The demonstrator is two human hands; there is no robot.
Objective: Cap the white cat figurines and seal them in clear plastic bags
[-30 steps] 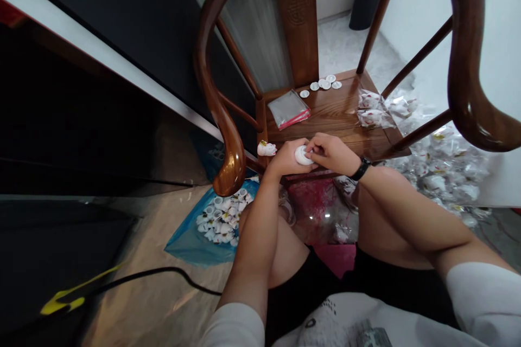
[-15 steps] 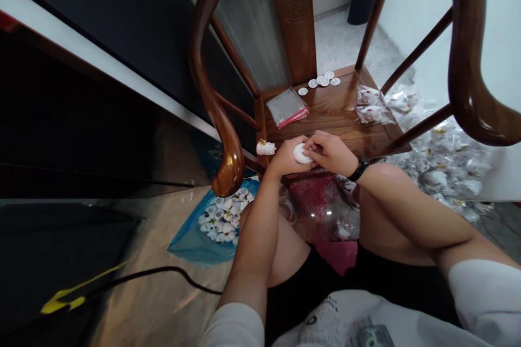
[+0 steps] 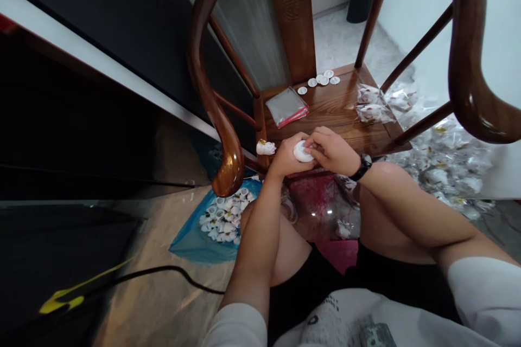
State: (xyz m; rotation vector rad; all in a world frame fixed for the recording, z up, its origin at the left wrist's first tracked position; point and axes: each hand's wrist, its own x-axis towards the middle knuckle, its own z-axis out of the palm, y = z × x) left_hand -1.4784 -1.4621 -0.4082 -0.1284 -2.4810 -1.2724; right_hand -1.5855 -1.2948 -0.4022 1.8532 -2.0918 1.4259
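I have a white round piece (image 3: pixel 302 150) in the left hand (image 3: pixel 286 157), just over the front edge of the chair seat (image 3: pixel 337 114). That hand is curled about it; the right hand (image 3: pixel 334 152) is partly closed, its bent fingertips pressed on the piece's top. Compared with a second ago, both hands keep the same grip, but my right wrist has rolled, so the face of the black watch (image 3: pixel 365 165) now shows. The loose things on the seat lie as they did.

The piece looks smooth and matt, with a rounded rim. Left of it, a glossy white figurine (image 3: pixel 266 147) with gold and red touches lies at the seat's corner. Flat white discs (image 3: pixel 312 82) and clear, red-edged plastic sleeves (image 3: pixel 287 107) sit farther back on polished, grained wood; crinkly wrapped figures (image 3: pixel 372 104) lie to the right.

A blue bag (image 3: pixel 189 244) of white pieces rests on the floor (image 3: pixel 150 303), and a dark bin (image 3: pixel 361 2) stands behind the chair.
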